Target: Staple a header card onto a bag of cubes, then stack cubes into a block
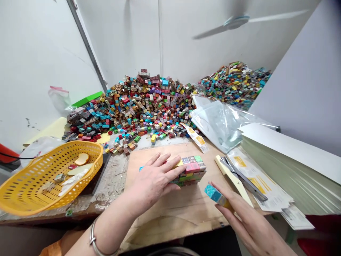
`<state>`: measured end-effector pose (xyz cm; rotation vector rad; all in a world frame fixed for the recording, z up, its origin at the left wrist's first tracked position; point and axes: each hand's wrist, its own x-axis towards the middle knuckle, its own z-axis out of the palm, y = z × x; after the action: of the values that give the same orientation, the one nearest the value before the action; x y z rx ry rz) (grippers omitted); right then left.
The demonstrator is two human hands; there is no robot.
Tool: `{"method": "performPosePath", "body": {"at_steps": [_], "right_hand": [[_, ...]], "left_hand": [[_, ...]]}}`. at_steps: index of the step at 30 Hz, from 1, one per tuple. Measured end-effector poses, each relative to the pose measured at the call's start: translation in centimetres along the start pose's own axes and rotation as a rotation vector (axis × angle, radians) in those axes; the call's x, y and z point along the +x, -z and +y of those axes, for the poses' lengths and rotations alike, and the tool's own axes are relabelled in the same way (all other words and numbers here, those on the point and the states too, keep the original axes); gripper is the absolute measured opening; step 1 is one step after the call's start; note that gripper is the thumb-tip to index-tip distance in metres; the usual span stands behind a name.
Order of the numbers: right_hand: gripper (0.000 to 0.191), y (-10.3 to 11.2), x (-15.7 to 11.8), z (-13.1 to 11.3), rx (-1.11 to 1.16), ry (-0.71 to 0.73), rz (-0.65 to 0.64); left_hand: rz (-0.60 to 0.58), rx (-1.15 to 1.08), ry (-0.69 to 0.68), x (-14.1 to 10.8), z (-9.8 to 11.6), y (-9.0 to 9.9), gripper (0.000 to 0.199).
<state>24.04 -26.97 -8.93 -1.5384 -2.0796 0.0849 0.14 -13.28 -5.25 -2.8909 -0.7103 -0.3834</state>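
My left hand (157,174) lies spread over a stacked block of small multicoloured cubes (194,169), with its fingers across the top. The cubes form a neat rectangular stack on the wooden board (170,209); its left part is mostly under my hand. To the right of the stack and nearer to me, my right hand (237,209) grips a small blue patterned block (212,193) between thumb and fingers. A bit of yellow shows behind its blue end; the rest is hidden in my grip.
Loose cubes form a big heap (149,103) at the back, another (234,85) behind it. A yellow basket (87,199) with scraps stands left. Right lie a cream-and-metal tool (239,177), printed sheets (266,181), clear plastic bags (218,121) and a sheet stack (298,170).
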Motion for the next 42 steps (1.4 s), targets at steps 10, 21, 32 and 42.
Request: {"method": "performPosePath", "body": {"at_steps": [10,21,32,42], "right_hand": [[0.035,-5.3,0.3,3.5,-0.060,0.116,0.037],[0.049,-1.3,2.4,1.6,-0.037,-0.255,0.199],[0.060,-4.2,5.3,-0.3,0.063,-0.225,0.208],[0.054,-5.2,6.0,-1.1,-0.009,-0.178,0.232]], "left_hand": [[0.029,-0.052,0.078,-0.3,-0.3,1.1,0.064],[0.305,-0.426,0.571,-6.8,-0.4,-0.8,0.078],[0.392,-0.756,0.697,-7.5,1.4,-3.5,0.066],[0.481,-0.608,0.702,-7.3,0.8,-4.6,0.054]]}}
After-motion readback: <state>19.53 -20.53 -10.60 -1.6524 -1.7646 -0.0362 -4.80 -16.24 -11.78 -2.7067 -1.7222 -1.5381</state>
